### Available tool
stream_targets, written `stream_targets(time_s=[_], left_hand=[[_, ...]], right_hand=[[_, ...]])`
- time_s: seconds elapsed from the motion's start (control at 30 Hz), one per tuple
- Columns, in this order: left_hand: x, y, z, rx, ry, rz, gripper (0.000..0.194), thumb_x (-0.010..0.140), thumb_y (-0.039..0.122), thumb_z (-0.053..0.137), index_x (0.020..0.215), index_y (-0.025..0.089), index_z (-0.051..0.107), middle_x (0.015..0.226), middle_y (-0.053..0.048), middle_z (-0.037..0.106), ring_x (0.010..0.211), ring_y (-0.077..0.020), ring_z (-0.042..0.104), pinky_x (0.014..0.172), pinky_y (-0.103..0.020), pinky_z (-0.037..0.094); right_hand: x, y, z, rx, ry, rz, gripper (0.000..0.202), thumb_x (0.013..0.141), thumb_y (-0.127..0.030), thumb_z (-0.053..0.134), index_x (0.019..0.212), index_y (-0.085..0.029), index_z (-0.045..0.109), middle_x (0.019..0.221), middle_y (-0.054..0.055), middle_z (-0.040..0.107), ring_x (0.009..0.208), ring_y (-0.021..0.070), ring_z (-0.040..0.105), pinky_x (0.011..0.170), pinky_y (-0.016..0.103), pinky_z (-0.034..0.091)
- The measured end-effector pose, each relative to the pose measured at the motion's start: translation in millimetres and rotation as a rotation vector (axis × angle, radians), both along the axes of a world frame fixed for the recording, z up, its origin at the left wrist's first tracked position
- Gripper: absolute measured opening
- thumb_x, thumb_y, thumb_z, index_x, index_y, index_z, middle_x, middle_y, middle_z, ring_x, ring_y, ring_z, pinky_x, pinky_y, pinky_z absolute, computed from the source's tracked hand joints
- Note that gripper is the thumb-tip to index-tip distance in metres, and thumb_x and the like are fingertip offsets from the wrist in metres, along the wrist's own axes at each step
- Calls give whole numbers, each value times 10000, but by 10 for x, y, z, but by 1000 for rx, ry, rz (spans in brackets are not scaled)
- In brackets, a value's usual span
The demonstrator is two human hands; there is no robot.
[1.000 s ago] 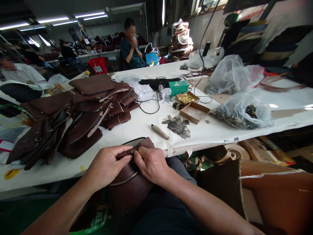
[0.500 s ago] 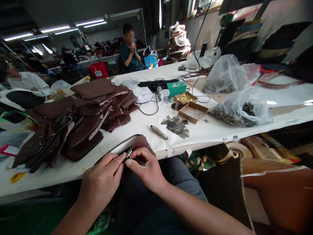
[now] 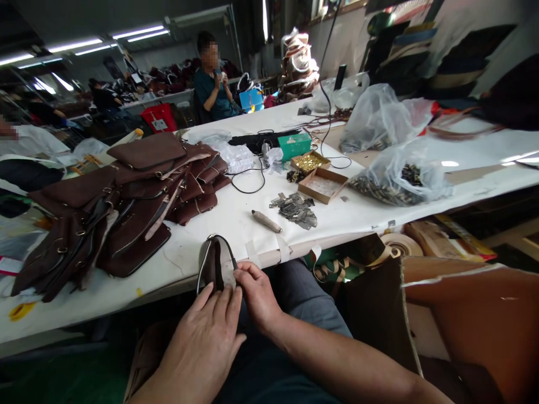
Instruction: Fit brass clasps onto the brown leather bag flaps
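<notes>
A brown leather bag piece [image 3: 218,264] with dark piping and a pale inner side stands bowed open at the table's front edge, above my lap. My right hand [image 3: 260,294] pinches its piped right edge between thumb and fingers. Across its near side lies my left hand [image 3: 213,325], back up, fingers stretched out and thumb apart; its fingertips reach the piece's lower inside. What lies beneath that palm is hidden. Beyond the hands, a grey, worn, stick-shaped tool [image 3: 266,221] rests on the table beside a heap of flat metal plates [image 3: 293,210].
Brown leather bags [image 3: 138,191] are piled on the left of the table [image 3: 236,224]. Behind the plates are cardboard trays [image 3: 323,186], a green box [image 3: 295,146] and plastic bags of metal parts [image 3: 400,174]. An open carton [image 3: 463,303] stands at my right. A person [image 3: 214,84] sits opposite.
My left hand has gone from pinching the piece's edge to lying flat over it. The bag piece has turned and now bows open. My right hand has shifted slightly along the edge.
</notes>
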State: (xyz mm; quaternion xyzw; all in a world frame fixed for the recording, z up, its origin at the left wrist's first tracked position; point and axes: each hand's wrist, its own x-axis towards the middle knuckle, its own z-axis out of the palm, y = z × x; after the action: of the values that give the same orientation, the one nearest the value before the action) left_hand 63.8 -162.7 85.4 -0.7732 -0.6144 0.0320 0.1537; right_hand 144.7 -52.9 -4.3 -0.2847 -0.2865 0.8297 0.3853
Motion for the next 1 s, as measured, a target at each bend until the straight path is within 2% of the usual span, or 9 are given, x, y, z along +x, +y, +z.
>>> stream_targets(time_s=[0.13, 0.27, 0.37, 0.5, 0.6, 0.7, 0.8, 0.9, 1.0], left_hand=[[36, 234, -8, -137, 19, -111, 518, 882, 392, 778, 1304, 97, 723, 1045, -147, 810, 1078, -349, 723, 1250, -573, 373], [-130, 498, -196, -152, -27, -142, 284, 929, 336, 748, 1126, 132, 758, 935, -106, 770, 977, -315, 706, 1178, -543, 433], [-322, 623, -446, -94, -108, -111, 203, 973, 308, 692, 1070, 141, 754, 1078, -130, 788, 1035, -325, 698, 1081, -532, 483], [-550, 714, -800, -8, -221, -62, 409, 974, 384, 697, 1292, 128, 729, 1395, -162, 737, 1184, -374, 677, 1006, -544, 503], [-627, 757, -999, 9, -282, -62, 488, 962, 392, 703, 1386, 151, 697, 1482, -147, 694, 1314, -389, 639, 1058, -561, 478], [-644, 781, -1116, 51, -335, -84, 459, 951, 369, 708, 1365, 171, 716, 1485, -149, 692, 1389, -388, 609, 1099, -563, 455], [-652, 792, -1173, 101, -393, -93, 438, 943, 360, 721, 1344, 184, 732, 1462, -155, 707, 1357, -390, 638, 1092, -571, 460], [-659, 811, -1186, 114, -442, -95, 413, 949, 344, 706, 1332, 191, 740, 1438, -157, 722, 1334, -392, 654, 1075, -581, 466], [-653, 831, -1174, 111, -477, -94, 383, 953, 298, 679, 1317, 198, 745, 1429, -145, 730, 1331, -384, 659, 1061, -577, 473]], right_hand=[[111, 67, -221, -168, 49, -24, 194, 803, -358, 793, 848, -192, 701, 733, -29, 635, 667, 135, 519, 658, 264, 423], [124, 168, -432, -257, 38, -91, 249, 777, -370, 837, 868, -189, 693, 742, -24, 645, 670, 130, 545, 649, 251, 433], [113, 239, -556, -295, 10, -131, 285, 743, -373, 861, 863, -191, 677, 730, -29, 642, 653, 130, 555, 639, 253, 440], [102, 308, -638, -302, -61, -151, 301, 711, -378, 876, 829, -192, 672, 722, -25, 644, 651, 139, 566, 647, 269, 457], [81, 363, -655, -270, -161, -174, 307, 703, -390, 874, 786, -184, 663, 676, -32, 610, 606, 123, 514, 611, 263, 419], [101, 411, -656, -208, -272, -148, 333, 716, -422, 871, 763, -179, 648, 646, -36, 586, 585, 114, 485, 603, 261, 413], [257, 464, -631, -96, -396, -30, 387, 749, -501, 861, 771, -179, 647, 664, -21, 613, 600, 132, 535, 616, 276, 459], [553, 631, -534, 185, -582, 15, 388, 841, -552, 805, 804, -186, 683, 698, 12, 679, 631, 165, 600, 614, 286, 462], [827, 1063, -326, 530, -839, -97, 293, 923, -500, 744, 863, -214, 737, 737, 19, 716, 678, 189, 630, 647, 303, 468]])
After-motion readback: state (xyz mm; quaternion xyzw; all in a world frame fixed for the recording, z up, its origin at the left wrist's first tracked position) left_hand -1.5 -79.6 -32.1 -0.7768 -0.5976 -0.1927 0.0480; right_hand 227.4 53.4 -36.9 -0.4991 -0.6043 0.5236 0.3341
